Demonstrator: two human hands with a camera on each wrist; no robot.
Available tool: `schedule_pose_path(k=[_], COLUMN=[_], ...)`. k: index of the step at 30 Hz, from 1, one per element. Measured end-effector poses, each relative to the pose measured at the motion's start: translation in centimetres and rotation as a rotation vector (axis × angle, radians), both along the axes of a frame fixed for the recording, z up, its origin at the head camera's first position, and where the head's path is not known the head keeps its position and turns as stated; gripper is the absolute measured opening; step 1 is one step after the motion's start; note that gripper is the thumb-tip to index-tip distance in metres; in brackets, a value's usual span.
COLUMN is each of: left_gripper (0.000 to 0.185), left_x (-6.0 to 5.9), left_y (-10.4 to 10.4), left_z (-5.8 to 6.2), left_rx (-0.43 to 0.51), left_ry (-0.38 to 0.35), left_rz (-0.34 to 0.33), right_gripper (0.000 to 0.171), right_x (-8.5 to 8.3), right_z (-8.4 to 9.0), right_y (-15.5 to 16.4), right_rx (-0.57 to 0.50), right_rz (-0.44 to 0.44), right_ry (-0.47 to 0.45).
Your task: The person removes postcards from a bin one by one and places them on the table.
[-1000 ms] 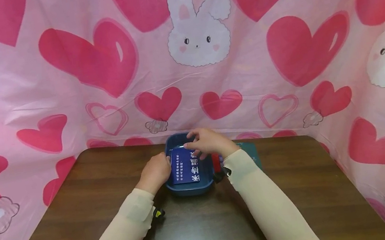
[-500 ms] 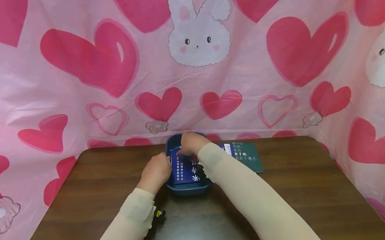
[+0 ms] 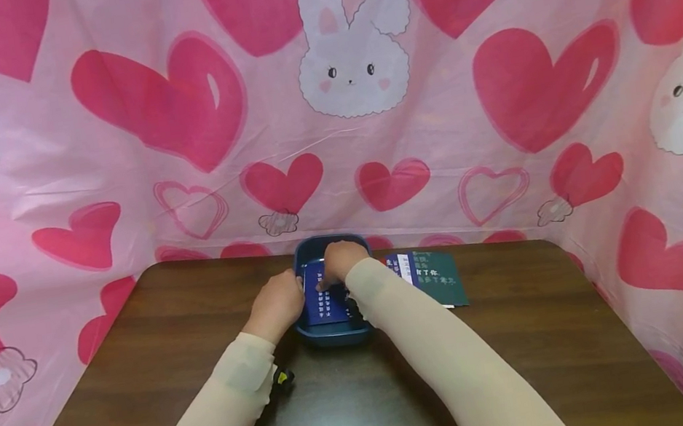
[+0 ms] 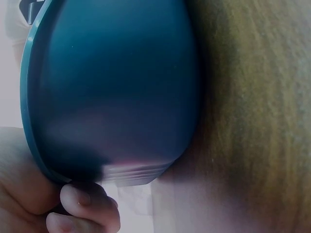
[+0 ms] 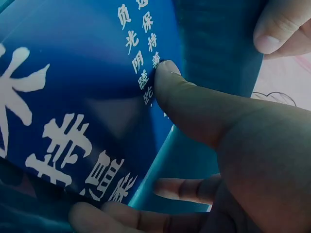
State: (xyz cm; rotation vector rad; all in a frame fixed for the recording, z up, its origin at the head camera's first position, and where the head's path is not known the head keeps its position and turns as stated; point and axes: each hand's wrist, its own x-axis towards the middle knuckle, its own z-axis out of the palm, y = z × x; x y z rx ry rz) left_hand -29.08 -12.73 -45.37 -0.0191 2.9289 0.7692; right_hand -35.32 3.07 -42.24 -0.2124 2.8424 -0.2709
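A blue card (image 3: 319, 308) with white Chinese characters lies inside a dark teal plastic basin (image 3: 328, 342) at the back middle of the table. My left hand (image 3: 278, 300) grips the basin's left rim, with curled fingers (image 4: 82, 201) showing at the edge in the left wrist view. My right hand (image 3: 343, 260) reaches down into the basin from the right. In the right wrist view its thumb presses one edge of the blue card (image 5: 92, 63), while the fingers (image 5: 136, 216) sit at another edge, so the card is pinched between them. My right wrist partly hides the card in the head view.
Right of the basin lie a dark green card (image 3: 444, 278) with writing and a blue card with a white stripe (image 3: 404, 267), partly behind my right sleeve. The brown wooden table (image 3: 531, 332) is backed by a pink curtain (image 3: 277, 134) with hearts and rabbits.
My right hand has moved left and down into the basin, from hovering over its right side to pinching the blue card. The left hand stays on the rim.
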Motion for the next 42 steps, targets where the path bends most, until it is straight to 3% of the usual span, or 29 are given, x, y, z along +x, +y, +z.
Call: schedule_pose_path(k=[9,13,14,17,22,26,29,32,36,42], left_gripper=[0.041,0.041,0.041,0.040,0.039,0.039,0.040,0.041,0.042,0.042], left_x=[0.0,0.0,0.0,0.0,0.0,0.0,0.1,0.1,0.0,0.1], left_y=[0.0,0.1,0.1,0.1,0.0,0.0,0.1,0.1,0.0,0.1], left_z=[0.0,0.0,0.0,0.0,-0.1,-0.1,0.0,0.1,0.0,0.0], left_rx=[-0.014,-0.017,-0.017,-0.012,-0.006,-0.019,-0.039,-0.047,-0.052,-0.037], left_ry=[-0.011,-0.013,-0.012,0.002,0.018,0.021,0.032,0.031,0.026,0.021], left_rz=[0.006,0.009,0.007,0.004,-0.003,-0.002,-0.005,-0.007,0.003,0.010], right_gripper=[0.075,0.081,0.084,0.082,0.079,0.082,0.072,0.053,0.030,0.016], right_x=[0.5,-1.0,-2.0,-2.6,-2.3,-4.2,-5.2,-3.9,-1.8,-0.7], right_z=[0.1,-0.7,-1.5,-1.3,0.3,-0.7,-1.3,0.2,1.9,2.3], right_y=[0.2,0.7,1.0,1.5,2.2,3.3,4.3,5.2,6.9,10.4], right_rx=[-0.032,-0.039,-0.046,-0.132,-0.324,-0.338,-0.340,-0.414,-0.599,-0.772], right_rz=[-0.012,0.032,0.042,0.044,0.009,0.029,0.053,0.040,-0.020,-0.061], right_ry=[0.031,0.089,0.102,0.085,0.014,0.071,0.118,0.067,-0.028,-0.019])
